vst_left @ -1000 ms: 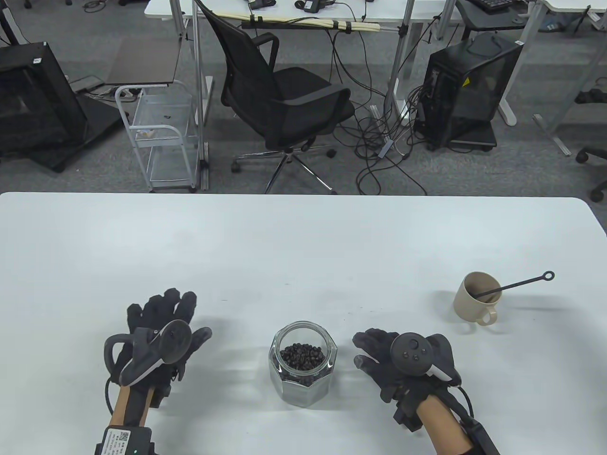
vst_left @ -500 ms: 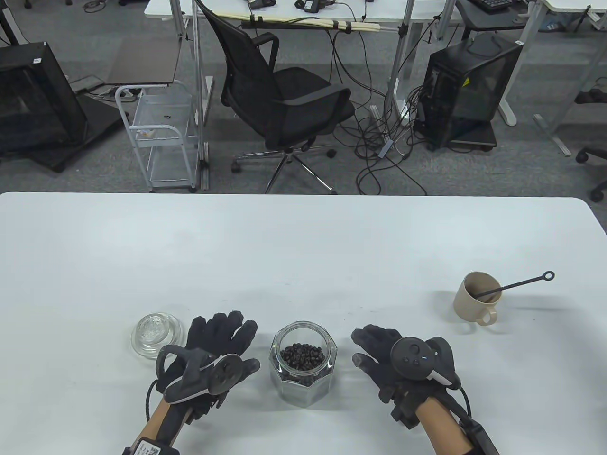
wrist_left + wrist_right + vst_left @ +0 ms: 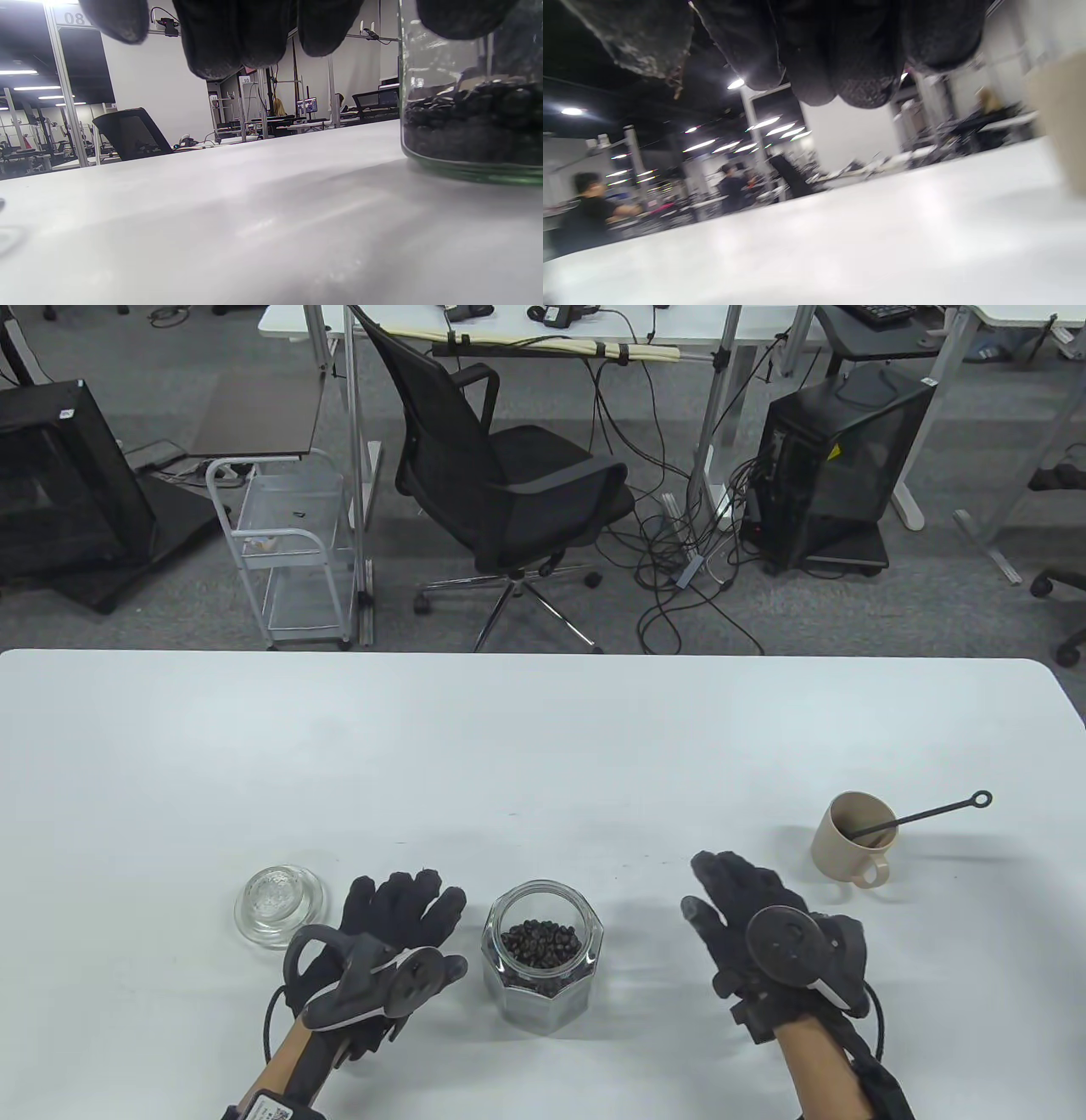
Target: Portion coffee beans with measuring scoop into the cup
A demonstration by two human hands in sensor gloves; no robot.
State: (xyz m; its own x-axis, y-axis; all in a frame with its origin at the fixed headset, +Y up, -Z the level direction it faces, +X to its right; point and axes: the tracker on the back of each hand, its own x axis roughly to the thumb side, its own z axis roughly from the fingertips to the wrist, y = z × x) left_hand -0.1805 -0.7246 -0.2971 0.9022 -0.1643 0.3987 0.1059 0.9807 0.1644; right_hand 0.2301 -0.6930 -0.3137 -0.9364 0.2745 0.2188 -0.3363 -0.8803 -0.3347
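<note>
An open glass jar [image 3: 543,957] of coffee beans stands at the table's front centre, and its wall fills the right of the left wrist view [image 3: 471,123]. Just left of the jar my left hand [image 3: 405,909] lies open, holding nothing. My right hand [image 3: 721,886] hovers open to the jar's right, its fingers pointing toward a beige cup [image 3: 851,837]. A black measuring scoop [image 3: 925,813] leans inside the cup, its handle sticking out to the right. At the right edge of the blurred right wrist view the cup [image 3: 1062,127] shows as a beige shape.
The jar's glass lid [image 3: 280,904] lies on the white table [image 3: 509,746] left of my left hand. Beyond the table's far edge are an office chair [image 3: 501,475], a wire cart and computer cases on the floor.
My left hand set the glass lid down at the left and moved right, beside the jar. My right hand has moved right and away from me, toward the cup.
</note>
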